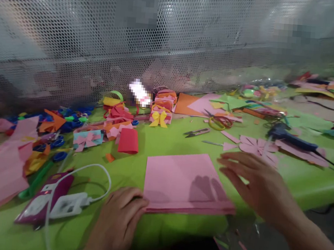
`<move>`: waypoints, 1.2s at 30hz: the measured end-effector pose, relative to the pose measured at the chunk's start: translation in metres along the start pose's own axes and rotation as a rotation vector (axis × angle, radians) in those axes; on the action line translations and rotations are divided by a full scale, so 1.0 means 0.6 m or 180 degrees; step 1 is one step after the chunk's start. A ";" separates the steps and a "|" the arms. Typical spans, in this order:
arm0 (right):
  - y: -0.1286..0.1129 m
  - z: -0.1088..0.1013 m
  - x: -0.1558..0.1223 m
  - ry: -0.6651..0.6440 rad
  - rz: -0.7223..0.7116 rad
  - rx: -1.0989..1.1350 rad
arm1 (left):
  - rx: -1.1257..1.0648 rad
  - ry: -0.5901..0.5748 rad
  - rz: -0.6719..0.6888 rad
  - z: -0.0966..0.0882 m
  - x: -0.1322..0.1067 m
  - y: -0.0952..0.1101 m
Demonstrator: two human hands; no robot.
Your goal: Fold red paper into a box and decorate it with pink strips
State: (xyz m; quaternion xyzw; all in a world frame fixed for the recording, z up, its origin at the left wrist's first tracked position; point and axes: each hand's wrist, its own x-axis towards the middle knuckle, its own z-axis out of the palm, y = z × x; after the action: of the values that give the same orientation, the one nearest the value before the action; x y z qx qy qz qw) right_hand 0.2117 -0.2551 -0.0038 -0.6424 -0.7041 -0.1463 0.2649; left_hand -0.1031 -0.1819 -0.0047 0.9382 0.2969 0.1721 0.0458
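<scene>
A sheet of pink paper [177, 176] lies on the green table in front of me, with a narrow fold along its near edge. At its near left corner is my left hand [122, 214], fingers curled and closed on the paper's edge. My right hand [255, 182] is off the paper's right side, fingers extended and apart, holding nothing. Its shadow falls across the right part of the sheet. Beyond the paper lie thread snips [197, 133] and yellow-and-red-handled scissors [218, 120]. Pink petal-shaped cutouts [258, 145] are just past my right hand.
A purple power strip [45, 196] with a white charger [69, 206] and cable sits left. A dark-blue glue gun [293, 137] trails its cord at right. Paper bows [87, 138], a red folded paper [128, 140] and scraps crowd the back. Perforated metal panel [89, 38] stands behind.
</scene>
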 end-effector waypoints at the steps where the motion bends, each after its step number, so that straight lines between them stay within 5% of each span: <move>1: -0.012 -0.005 -0.003 -0.0191 -0.0205 0.0259 | 0.0015 0.0035 -0.0042 0.000 0.002 0.002; 5: -0.040 0.000 -0.002 -0.0767 -0.0593 0.0683 | 0.0029 0.0267 -0.0240 -0.001 0.016 0.009; 10: -0.036 0.023 0.023 -0.0698 -0.0650 0.0717 | -0.0447 0.0384 -0.0681 -0.015 0.046 0.012; 15: -0.045 -0.004 0.055 -0.0626 0.0421 0.1122 | -0.2215 0.1108 -0.2121 -0.027 0.097 0.012; 18: -0.070 -0.011 0.061 -0.0571 0.1224 0.1802 | -0.3559 0.1454 -0.2395 -0.015 0.134 0.032; 21: -0.101 0.012 0.052 -0.0493 0.1322 0.1981 | -0.4356 0.1008 -0.2441 0.010 0.163 0.062; 25: -0.106 0.041 0.031 -0.0297 0.0416 0.1684 | -0.4582 0.0303 -0.2338 0.036 0.184 0.071; 27: -0.074 0.029 0.024 -0.0145 0.0095 0.1827 | -0.4387 0.0096 -0.2261 0.037 0.191 0.055; 29: -0.011 -0.003 0.017 0.0069 0.0430 0.1786 | -0.3888 -0.0373 -0.2131 0.027 0.197 0.034; 33: 0.170 -0.067 0.006 0.0342 0.1486 -0.0161 | -0.2088 -0.1090 -0.1398 -0.003 0.206 0.018; 34: 0.215 -0.074 0.004 0.0078 0.1689 -0.0836 | -0.1716 -0.1159 -0.1187 -0.006 0.207 0.021; 36: 0.290 -0.073 0.000 -0.0067 0.1830 -0.1088 | -0.1237 -0.1035 -0.0902 -0.005 0.210 0.028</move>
State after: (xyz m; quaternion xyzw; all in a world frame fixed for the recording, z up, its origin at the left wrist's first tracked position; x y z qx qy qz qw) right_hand 0.3908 -0.2560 0.0086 -0.8513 -0.4620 -0.1750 0.1765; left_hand 0.0013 -0.1238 0.0386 0.8762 0.3753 0.0650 0.2952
